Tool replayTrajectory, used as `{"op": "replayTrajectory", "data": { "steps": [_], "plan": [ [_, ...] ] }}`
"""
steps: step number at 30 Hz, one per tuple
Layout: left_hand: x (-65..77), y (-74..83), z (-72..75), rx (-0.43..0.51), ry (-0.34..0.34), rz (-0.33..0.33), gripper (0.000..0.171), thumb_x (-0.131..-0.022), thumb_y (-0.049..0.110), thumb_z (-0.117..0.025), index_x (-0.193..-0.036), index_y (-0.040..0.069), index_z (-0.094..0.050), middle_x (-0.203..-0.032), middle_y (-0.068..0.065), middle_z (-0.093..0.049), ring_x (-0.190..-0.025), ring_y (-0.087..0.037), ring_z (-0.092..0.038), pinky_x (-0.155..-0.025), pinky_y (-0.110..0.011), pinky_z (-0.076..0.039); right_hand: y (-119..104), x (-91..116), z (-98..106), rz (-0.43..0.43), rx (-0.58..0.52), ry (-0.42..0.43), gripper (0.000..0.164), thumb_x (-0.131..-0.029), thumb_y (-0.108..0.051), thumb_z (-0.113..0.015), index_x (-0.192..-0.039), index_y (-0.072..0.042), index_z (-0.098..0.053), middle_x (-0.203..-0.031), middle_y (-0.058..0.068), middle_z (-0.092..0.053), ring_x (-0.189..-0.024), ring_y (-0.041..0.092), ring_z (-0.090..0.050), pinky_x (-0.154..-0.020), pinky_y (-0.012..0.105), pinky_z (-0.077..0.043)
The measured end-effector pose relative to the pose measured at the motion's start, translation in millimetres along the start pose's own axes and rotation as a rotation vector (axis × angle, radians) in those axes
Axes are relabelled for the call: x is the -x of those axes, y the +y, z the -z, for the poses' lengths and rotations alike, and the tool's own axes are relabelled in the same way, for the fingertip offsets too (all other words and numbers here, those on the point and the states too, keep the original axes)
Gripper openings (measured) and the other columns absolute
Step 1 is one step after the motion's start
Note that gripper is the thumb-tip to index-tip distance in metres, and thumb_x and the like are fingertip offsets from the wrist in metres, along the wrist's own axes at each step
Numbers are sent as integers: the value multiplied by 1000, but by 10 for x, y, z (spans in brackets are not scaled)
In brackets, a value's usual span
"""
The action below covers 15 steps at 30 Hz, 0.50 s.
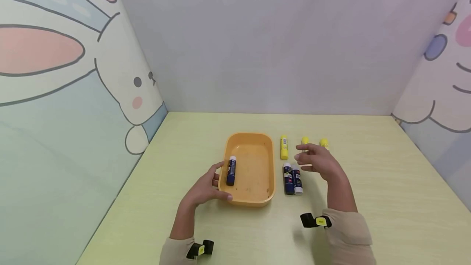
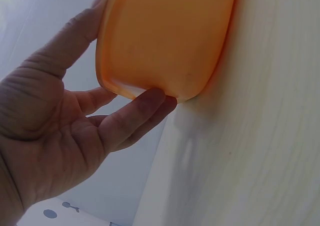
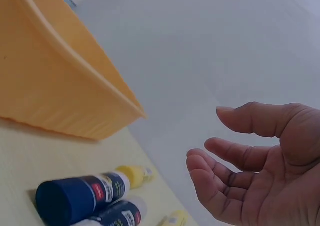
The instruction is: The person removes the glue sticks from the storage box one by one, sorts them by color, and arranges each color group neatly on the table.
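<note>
My left hand [image 1: 202, 190] holds the left side of an orange plastic tray [image 1: 254, 162], its thumb at the near-left corner and its fingers along the left rim. In the tray, against that side, lies a blue glue stick with a white cap [image 1: 231, 171]. My right hand [image 3: 250, 171] hovers over the table right of the tray, fingers loosely bent and holding nothing. Just below and left of it, two blue glue sticks [image 1: 288, 179] lie side by side, pointing opposite ways. Beyond are three yellow glue sticks [image 1: 284, 147]; the right hand partly hides two of them.
The pale wooden table [image 1: 382, 183] meets a plain wall [image 1: 257, 44] at its far edge. Side walls with cartoon animal drawings [image 1: 121, 81] flank it left and right.
</note>
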State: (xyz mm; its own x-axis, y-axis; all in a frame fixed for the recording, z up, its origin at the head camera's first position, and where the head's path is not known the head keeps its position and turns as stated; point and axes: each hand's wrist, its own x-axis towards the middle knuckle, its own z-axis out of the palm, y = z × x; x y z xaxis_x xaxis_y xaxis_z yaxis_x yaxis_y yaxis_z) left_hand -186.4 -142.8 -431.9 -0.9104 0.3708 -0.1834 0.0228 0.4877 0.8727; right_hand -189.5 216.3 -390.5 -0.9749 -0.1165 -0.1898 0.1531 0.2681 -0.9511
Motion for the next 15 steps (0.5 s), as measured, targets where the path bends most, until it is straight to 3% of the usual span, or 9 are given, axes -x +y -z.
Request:
{"op": "replayTrajectory", "data": {
  "steps": [7, 15],
  "plan": [
    [5, -2, 7, -3, 1, 4, 105, -62, 22, -88, -146, 19, -26, -108, -12, -52, -95, -24, -55, -77, -40, -46, -187, -183, -238, 18, -12, -101, 52, -91, -11, -59, -135, 6, -38, -111, 22, -53, -105, 40, -51, -84, 43, -47],
    [3, -10, -1, 15, -17, -8, 106, -62, 22, -88, -147, 19, -25, -109, -12, -52, -95, -25, -56, -77, -40, -47, -328, -397, -509, -27, -13, -179, 51, -89, -9, -63, -133, 6, -41, -114, 25, -55, -96, 36, -57, -76, 41, -51]
  ]
}}
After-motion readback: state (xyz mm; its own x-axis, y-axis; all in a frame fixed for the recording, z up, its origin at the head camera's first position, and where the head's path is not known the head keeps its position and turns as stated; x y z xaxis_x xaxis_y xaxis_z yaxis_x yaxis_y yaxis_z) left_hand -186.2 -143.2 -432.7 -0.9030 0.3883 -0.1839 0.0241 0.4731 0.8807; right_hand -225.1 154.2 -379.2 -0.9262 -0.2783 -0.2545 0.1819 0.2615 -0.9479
